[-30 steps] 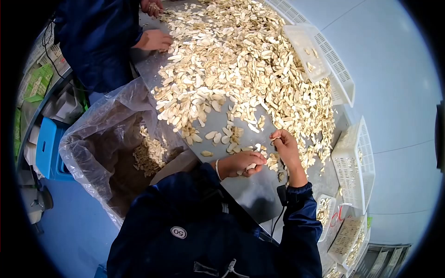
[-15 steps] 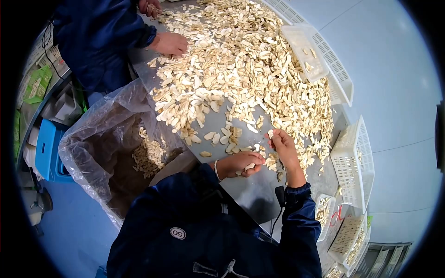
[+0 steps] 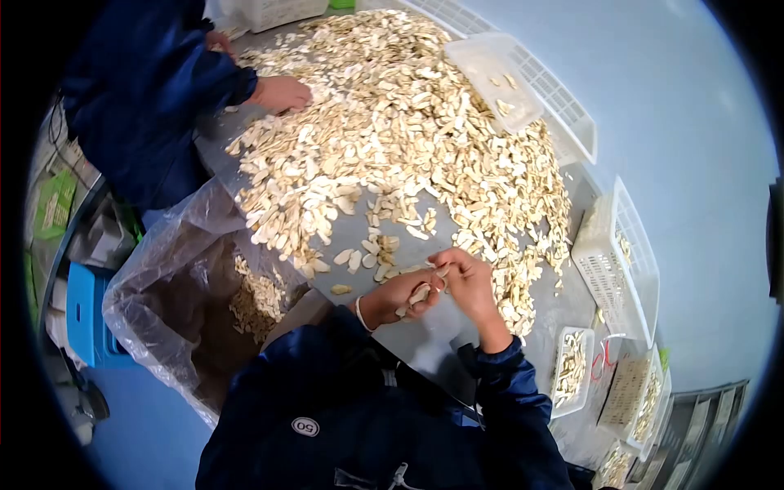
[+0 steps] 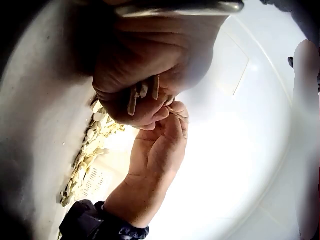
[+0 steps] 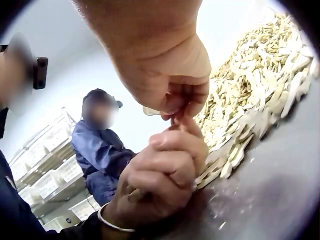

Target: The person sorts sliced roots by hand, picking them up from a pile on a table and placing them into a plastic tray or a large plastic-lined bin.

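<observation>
Going left to right, well off to the left of the grip there's a blue bin (image 3: 86, 314), then a bin lined with clear plastic (image 3: 135, 306) with a heap of loose slices (image 3: 255, 302) inside. Up and left of the grip, another person in dark blue (image 3: 135, 106) has a hand (image 3: 282, 94) resting at the edge of the big pile of pale slices (image 3: 392, 131).

Now the grip itself. The left hand (image 3: 402, 298), with a light bracelet (image 3: 359, 314) on the wrist, has its fingers curled around a few slices (image 4: 132, 100); some poke out of the fist. The right hand (image 3: 469, 286) is right beside it, thumb and fingers pinching a pale slice (image 3: 443, 271), and the fingertips of both hands meet there. How much of that slice is hidden by the fingers, I can't tell.

Both hands are over the gray tabletop (image 3: 559, 306), at the near edge of the pile, which spreads out beyond them. Farther up and right of the grip, a clear tray (image 3: 516, 114) sits along the pile's edge. Right of the hands are a white perforated basket (image 3: 608, 253) and, lower, a small tray of slices (image 3: 572, 371).
</observation>
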Available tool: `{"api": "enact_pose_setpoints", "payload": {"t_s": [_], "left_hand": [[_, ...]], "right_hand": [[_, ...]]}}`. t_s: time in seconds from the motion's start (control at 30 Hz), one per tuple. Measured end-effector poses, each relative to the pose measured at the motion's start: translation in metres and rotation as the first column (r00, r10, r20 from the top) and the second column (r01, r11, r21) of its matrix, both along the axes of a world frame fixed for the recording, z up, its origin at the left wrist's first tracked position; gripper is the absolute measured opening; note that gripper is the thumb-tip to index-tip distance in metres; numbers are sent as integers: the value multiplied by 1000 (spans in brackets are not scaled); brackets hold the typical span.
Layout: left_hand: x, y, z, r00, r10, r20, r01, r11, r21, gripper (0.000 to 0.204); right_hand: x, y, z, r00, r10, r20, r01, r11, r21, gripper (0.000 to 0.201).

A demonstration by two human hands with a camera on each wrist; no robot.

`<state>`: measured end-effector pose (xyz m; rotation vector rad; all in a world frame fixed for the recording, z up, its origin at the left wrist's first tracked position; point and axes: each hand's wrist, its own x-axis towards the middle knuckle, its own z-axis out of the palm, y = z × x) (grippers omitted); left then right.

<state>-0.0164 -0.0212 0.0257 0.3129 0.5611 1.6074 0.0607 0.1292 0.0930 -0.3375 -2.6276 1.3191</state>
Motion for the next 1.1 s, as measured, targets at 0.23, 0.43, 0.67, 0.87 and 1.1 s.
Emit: {"api": "enact_pose_setpoints", "payload": {"t_s": [0.23,0.43,0.67,0.87,1.1], "left_hand": [[2,-5,6,995,57,78,-58,998,8,19],[-2,-1,-6,994,-24,106,24,1000,-1,20],[-2,-1,-4,998,5,65,-6,1000,4,18],[-7,-4,3,996,-88,6,88,996,12,16],[-5,1,1,986,13,164,-4,999,-54,25]], "right_hand": [[23,-41,22,983,-76,-169,118,960,254,34],[33,42,6,985,-146,-89,170,865,473,31],[2,82,-31,982,-67,-175,154,820,551,22],[-7,64,-28,999,-25,23,6,799,601,10],[2,62,-10,979,-1,206,-35,985,169,14]]}}
